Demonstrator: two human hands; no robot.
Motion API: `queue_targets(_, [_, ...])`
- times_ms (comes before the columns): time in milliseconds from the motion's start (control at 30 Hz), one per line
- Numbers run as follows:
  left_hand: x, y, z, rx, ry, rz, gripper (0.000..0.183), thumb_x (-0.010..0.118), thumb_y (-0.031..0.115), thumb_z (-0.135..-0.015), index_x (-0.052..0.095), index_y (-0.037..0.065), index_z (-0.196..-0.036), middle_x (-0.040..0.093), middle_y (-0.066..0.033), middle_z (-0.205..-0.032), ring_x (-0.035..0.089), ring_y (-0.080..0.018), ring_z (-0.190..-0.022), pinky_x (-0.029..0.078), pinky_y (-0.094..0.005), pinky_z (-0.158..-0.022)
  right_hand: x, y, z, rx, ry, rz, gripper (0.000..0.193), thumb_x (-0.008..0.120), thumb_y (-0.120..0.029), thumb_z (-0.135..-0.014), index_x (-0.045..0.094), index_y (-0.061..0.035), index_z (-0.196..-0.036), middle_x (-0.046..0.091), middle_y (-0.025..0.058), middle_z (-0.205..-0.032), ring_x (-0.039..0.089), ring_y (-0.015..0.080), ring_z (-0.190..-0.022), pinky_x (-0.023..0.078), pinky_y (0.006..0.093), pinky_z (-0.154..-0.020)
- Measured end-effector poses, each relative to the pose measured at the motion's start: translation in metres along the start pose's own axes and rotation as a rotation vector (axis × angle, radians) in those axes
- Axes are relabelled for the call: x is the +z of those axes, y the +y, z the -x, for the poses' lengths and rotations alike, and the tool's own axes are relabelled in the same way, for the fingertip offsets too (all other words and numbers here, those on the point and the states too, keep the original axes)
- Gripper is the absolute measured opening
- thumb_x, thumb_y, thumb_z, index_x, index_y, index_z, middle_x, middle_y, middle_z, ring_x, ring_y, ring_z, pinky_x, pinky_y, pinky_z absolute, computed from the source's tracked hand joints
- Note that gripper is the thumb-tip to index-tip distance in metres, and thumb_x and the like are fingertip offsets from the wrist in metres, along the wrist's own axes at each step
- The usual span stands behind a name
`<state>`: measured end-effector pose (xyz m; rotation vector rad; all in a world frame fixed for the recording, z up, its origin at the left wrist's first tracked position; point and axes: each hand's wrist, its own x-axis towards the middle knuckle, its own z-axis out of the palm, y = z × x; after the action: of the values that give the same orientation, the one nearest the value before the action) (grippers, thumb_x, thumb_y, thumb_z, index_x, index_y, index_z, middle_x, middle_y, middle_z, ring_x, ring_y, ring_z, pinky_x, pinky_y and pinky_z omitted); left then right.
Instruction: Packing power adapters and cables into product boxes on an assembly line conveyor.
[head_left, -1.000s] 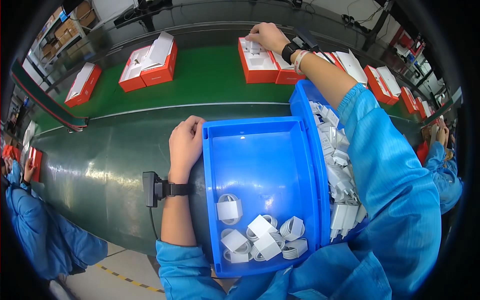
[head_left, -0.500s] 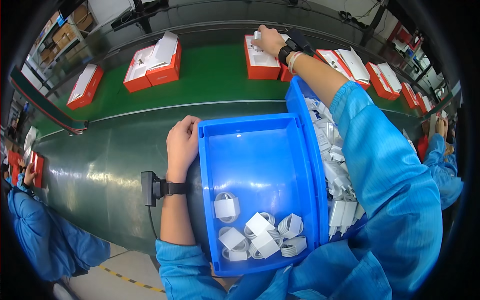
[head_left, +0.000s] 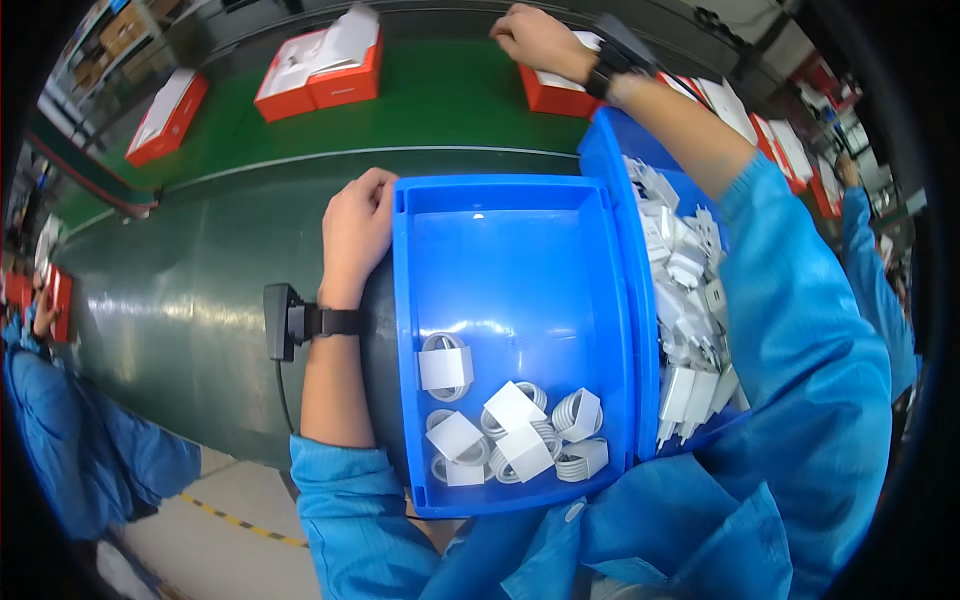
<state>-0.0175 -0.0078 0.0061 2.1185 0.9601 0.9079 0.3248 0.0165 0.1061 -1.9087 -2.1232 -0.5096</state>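
Observation:
My left hand [head_left: 357,222] rests with curled fingers against the upper left corner of a blue bin [head_left: 500,290]; its fingertips are hidden. In that bin lie several coiled white cables [head_left: 445,367] with paper sleeves. My right arm reaches over a second blue bin [head_left: 612,150], full of white charger plugs [head_left: 680,300]. Above the far green belt, my right hand [head_left: 543,42] is raised with fingers bent together, just over an open red-and-white box [head_left: 558,97]. Whatever its fingers may hold does not show.
More open red boxes stand on the green belt [head_left: 450,110]: one pair [head_left: 325,75] and a single box [head_left: 168,115] at the left, others [head_left: 785,150] at the right. Co-workers in blue sleeves work at the far left [head_left: 70,440] and far right [head_left: 875,270].
My right hand has lifted off the box, and the white charger plug seen in its fingers no longer shows. The whole view has shifted, bins and boxes sitting higher. My left hand stays beside the bin.

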Motion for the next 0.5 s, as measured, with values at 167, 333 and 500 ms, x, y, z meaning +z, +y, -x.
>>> queue_targets(167, [0.01,0.01,-0.009,0.019,-0.033,0.049,0.022,0.058,0.018,-0.092,0.066,-0.002,-0.096,0.062,-0.0096,-0.069,0.054,-0.012,-0.062,0.046,-0.028,-0.06,-0.097,-0.167,0.08,-0.554,-0.191,-0.663,0.017,0.063,-0.018,-0.09,0.067,-0.0022,-0.094,0.065,0.0145,-0.089,0.064,0.0293,-0.083,0.054,0.0376,-0.074])
queue_targets(333, [0.005,0.011,-0.005,-0.016,-0.033,0.041,0.022,0.057,0.024,-0.091,0.068,0.004,-0.092,0.064,-0.0144,-0.071,0.063,-0.0306,-0.067,0.048,-0.0384,-0.062,-0.096,-0.241,0.152,-0.599,-0.545,-0.538,0.028,0.064,-0.025,-0.088,0.06,0.0023,-0.093,0.058,0.0131,-0.082,0.065,0.0309,-0.082,0.055,0.0405,-0.071])
queue_targets(500, [0.005,0.008,-0.002,-0.016,-0.027,0.032,0.023,0.058,0.023,-0.091,0.068,0.003,-0.093,0.062,-0.0145,-0.07,0.059,-0.0278,-0.063,0.046,-0.0368,-0.061,-0.096,-0.246,0.16,-0.544,-0.51,-0.433,0.028,0.067,-0.019,-0.082,0.059,0.0066,-0.09,0.061,0.0169,-0.085,0.066,0.0319,-0.082,0.056,0.04,-0.06])
